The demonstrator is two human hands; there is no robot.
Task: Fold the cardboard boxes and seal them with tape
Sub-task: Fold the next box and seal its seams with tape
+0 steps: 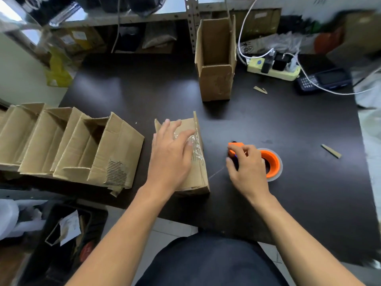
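Dark table [127, 93] — cardboard boxes [216, 79], tape dispenser [270, 162], power strip [274, 68].

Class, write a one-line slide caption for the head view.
Left hand presses the taped box while right hand grips the orange tape dispenser.

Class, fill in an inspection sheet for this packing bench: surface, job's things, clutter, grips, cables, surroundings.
Surface: dark table.
Job's things: taped box lying flat; orange tape dispenser beside it; upright open box; row of folded boxes.
Clutter: cardboard scraps; handheld device.
Grips: left hand flat on taped box; right hand holds dispenser.
Cables: white leads into power strip.
Surroundings: metal shelving behind.
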